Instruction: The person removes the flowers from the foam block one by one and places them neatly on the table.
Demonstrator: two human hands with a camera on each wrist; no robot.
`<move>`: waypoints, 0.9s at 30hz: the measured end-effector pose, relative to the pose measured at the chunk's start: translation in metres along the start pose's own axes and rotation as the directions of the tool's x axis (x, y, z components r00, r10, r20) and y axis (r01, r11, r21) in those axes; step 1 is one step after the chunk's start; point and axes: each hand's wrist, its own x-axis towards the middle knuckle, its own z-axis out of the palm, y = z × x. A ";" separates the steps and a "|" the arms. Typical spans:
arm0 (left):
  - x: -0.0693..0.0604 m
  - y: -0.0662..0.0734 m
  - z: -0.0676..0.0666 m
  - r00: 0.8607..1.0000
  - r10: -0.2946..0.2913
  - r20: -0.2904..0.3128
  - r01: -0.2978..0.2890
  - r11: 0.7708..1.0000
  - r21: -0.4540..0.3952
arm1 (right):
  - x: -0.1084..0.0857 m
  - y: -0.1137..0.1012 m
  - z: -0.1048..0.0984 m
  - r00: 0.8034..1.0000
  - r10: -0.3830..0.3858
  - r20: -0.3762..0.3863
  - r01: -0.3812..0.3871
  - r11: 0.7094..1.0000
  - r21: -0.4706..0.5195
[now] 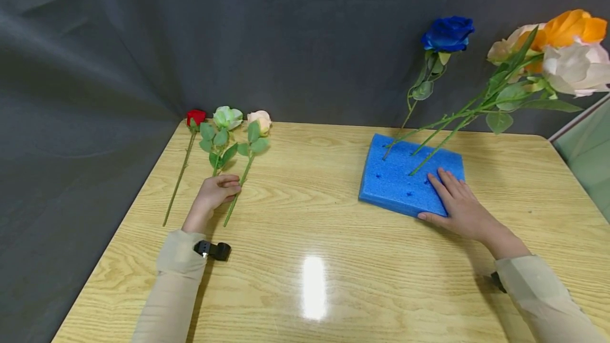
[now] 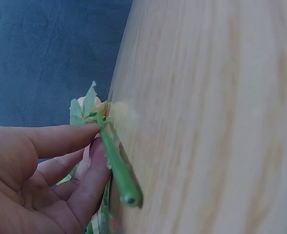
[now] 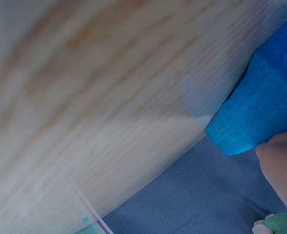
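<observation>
My left hand (image 1: 216,193) pinches the green stem of the pale peach rose (image 1: 259,122) between thumb and fingertips. In the left wrist view that stem (image 2: 118,168) runs past the fingertips, its cut end nearest the camera. Left of it lie a light green rose (image 1: 227,117) and a red rose (image 1: 196,117), both on the table. My right hand (image 1: 459,205) rests spread over the right front corner of the blue foam block (image 1: 395,187). In the right wrist view only part of that hand (image 3: 282,163) shows beside the foam.
From the block rise a blue rose (image 1: 448,34) and several leaning stems with an orange flower (image 1: 572,28) and a white flower (image 1: 576,65). Small holes dot the block's top. A dark cloth (image 1: 286,41) hangs behind the wooden table (image 1: 295,210).
</observation>
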 end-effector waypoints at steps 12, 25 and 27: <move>-0.007 0.010 0.001 0.998 0.055 -0.028 -0.056 0.998 -0.034 | -0.003 0.000 0.000 1.000 -0.020 0.000 0.020 1.000 -0.015; -0.010 0.031 0.025 0.982 0.190 -0.021 -0.190 0.982 0.008 | 0.001 -0.010 -0.005 0.994 0.044 0.095 -0.041 0.999 -0.035; -0.010 0.034 0.030 0.980 0.198 -0.006 -0.198 0.980 0.010 | 0.001 -0.010 -0.006 0.995 0.041 0.095 -0.037 0.999 -0.038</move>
